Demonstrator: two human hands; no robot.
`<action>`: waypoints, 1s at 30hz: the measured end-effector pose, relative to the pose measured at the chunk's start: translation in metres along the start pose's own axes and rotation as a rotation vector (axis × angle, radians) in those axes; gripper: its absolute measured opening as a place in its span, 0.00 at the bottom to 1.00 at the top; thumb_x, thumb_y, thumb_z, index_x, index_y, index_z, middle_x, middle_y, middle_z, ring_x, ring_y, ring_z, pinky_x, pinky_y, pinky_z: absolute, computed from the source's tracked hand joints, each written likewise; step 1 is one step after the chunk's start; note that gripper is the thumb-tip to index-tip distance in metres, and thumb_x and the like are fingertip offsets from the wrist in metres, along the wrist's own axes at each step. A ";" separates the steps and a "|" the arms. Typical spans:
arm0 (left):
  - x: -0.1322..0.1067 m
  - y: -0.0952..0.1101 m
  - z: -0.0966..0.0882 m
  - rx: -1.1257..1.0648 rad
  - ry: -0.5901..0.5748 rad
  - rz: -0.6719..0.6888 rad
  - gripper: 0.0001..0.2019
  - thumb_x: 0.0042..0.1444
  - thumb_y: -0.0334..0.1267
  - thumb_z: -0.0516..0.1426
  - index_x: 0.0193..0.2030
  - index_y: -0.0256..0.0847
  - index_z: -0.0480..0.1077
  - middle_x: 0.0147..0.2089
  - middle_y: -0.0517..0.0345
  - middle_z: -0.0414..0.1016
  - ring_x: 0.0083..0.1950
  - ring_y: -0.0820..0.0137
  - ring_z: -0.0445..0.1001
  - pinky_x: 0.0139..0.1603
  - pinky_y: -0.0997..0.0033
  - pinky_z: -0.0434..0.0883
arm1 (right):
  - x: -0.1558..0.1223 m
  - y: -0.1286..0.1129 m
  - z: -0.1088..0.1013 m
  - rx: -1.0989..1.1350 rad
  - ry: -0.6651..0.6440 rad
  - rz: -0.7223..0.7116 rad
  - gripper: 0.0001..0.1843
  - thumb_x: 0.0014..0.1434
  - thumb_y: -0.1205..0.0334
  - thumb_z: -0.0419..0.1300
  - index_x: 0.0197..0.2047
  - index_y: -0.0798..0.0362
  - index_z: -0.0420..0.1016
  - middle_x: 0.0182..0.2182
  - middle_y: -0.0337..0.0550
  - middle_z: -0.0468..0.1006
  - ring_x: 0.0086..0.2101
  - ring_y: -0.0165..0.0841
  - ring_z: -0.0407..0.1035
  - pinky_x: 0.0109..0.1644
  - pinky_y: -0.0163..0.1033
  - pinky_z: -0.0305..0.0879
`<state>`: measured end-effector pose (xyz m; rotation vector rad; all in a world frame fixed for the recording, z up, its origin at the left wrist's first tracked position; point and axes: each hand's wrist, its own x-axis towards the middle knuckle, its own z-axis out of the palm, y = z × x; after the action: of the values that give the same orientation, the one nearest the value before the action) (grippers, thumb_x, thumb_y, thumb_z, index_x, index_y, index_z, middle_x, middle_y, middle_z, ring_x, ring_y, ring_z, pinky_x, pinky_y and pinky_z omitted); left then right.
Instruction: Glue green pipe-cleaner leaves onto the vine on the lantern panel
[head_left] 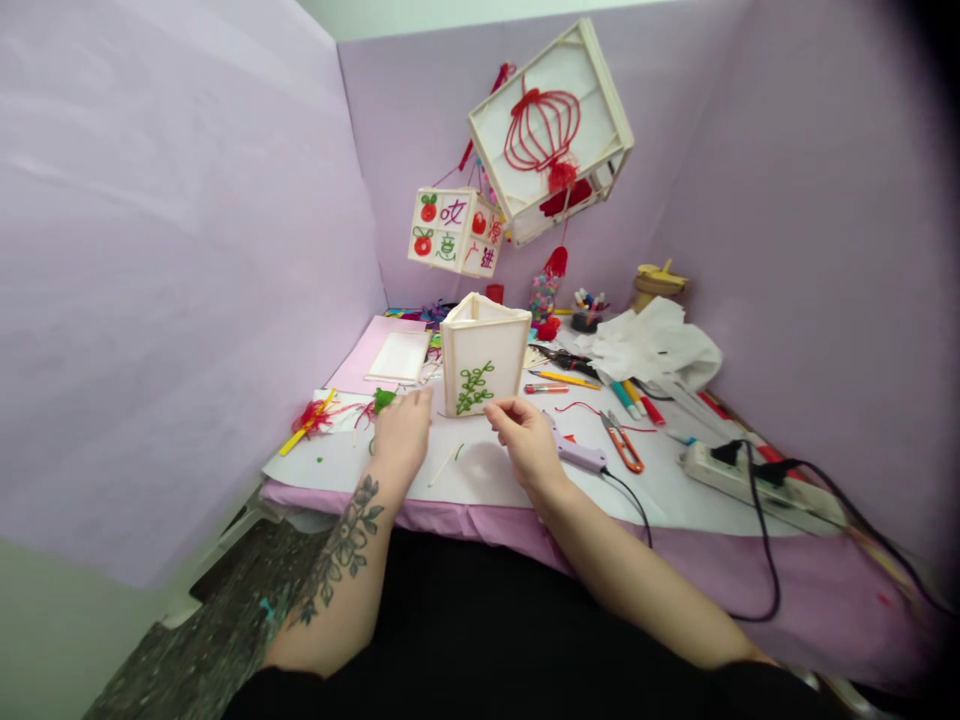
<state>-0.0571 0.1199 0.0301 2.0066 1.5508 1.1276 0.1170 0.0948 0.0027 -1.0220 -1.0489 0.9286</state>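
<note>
A three-sided white paper lantern [484,350] with pale stick edges stands upright on the white table cover. Its front panel carries a green curled leaf design [475,388]. My right hand [529,440] is at the panel's lower right, thumb and forefinger pinched together; whatever they hold is too small to make out. To the lantern's left, my left hand [403,432] reaches forward over the table, back upward, its fingers mostly hidden. Just beyond it lies a small green bundle [384,399]. A thin white stick [444,467] and a short green strand [459,452] lie between my hands.
A lilac glue gun [579,455], orange-handled snips [622,443] and a corded power strip [757,485] lie to the right. Crumpled white material [656,345] sits behind. Two decorated lanterns hang above, the larger [551,130] bearing a red lantern design. Red fibres [313,415] lie left.
</note>
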 end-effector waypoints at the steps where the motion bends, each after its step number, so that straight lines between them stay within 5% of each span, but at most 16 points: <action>1: 0.001 -0.001 -0.004 -0.018 0.015 -0.027 0.11 0.53 0.26 0.57 0.42 0.40 0.75 0.50 0.45 0.77 0.59 0.54 0.68 0.61 0.56 0.61 | -0.001 0.000 0.000 0.011 0.010 0.000 0.14 0.50 0.50 0.67 0.29 0.52 0.74 0.21 0.35 0.69 0.23 0.29 0.59 0.27 0.36 0.57; 4: -0.015 0.006 -0.008 -0.134 0.010 -0.109 0.06 0.56 0.36 0.58 0.39 0.40 0.75 0.42 0.48 0.77 0.49 0.58 0.73 0.53 0.60 0.68 | -0.010 -0.003 -0.002 0.034 0.022 -0.023 0.13 0.51 0.50 0.66 0.29 0.52 0.75 0.21 0.35 0.69 0.22 0.29 0.59 0.27 0.36 0.59; 6: -0.033 0.016 -0.004 -0.270 -0.070 -0.157 0.14 0.58 0.48 0.57 0.34 0.38 0.76 0.30 0.53 0.75 0.34 0.65 0.73 0.38 0.66 0.71 | -0.019 -0.007 -0.004 0.043 0.035 -0.067 0.12 0.53 0.51 0.66 0.30 0.50 0.76 0.24 0.37 0.71 0.25 0.31 0.63 0.31 0.38 0.62; 9: -0.055 0.036 0.010 -0.581 -0.227 -0.227 0.24 0.54 0.59 0.57 0.35 0.36 0.78 0.28 0.54 0.73 0.25 0.74 0.66 0.22 0.76 0.63 | -0.033 -0.014 -0.008 -0.005 0.044 -0.245 0.05 0.54 0.55 0.66 0.31 0.46 0.78 0.30 0.40 0.73 0.33 0.35 0.67 0.38 0.42 0.65; 13: -0.065 0.055 0.021 -0.929 -0.303 -0.337 0.28 0.45 0.61 0.63 0.39 0.34 0.77 0.27 0.58 0.67 0.24 0.78 0.61 0.18 0.81 0.55 | -0.048 -0.021 -0.015 -0.154 -0.002 -0.535 0.07 0.57 0.61 0.65 0.37 0.38 0.81 0.32 0.41 0.72 0.34 0.37 0.68 0.39 0.45 0.66; 16: -0.066 0.058 0.021 -1.050 -0.302 -0.388 0.26 0.42 0.57 0.67 0.37 0.34 0.77 0.24 0.62 0.65 0.23 0.80 0.59 0.17 0.82 0.52 | -0.054 -0.022 -0.018 -0.220 -0.017 -0.561 0.07 0.57 0.61 0.65 0.38 0.38 0.81 0.31 0.42 0.72 0.33 0.38 0.67 0.37 0.46 0.67; 23: -0.068 0.053 0.010 -0.980 -0.328 -0.318 0.17 0.48 0.50 0.66 0.29 0.35 0.74 0.19 0.65 0.64 0.18 0.82 0.56 0.17 0.80 0.51 | -0.060 -0.029 -0.021 -0.204 -0.102 -0.520 0.03 0.58 0.62 0.64 0.35 0.43 0.77 0.29 0.40 0.72 0.31 0.36 0.66 0.37 0.44 0.65; 30: -0.065 0.055 -0.011 -0.679 -0.572 -0.163 0.15 0.52 0.48 0.63 0.28 0.36 0.75 0.21 0.62 0.68 0.21 0.78 0.61 0.21 0.79 0.58 | -0.060 -0.042 -0.029 -0.059 -0.304 -0.259 0.04 0.54 0.58 0.68 0.30 0.46 0.78 0.27 0.39 0.74 0.29 0.33 0.68 0.32 0.39 0.64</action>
<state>-0.0359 0.0392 0.0515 1.5124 0.8626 0.7688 0.1354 0.0215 0.0243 -0.7826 -1.4336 0.8590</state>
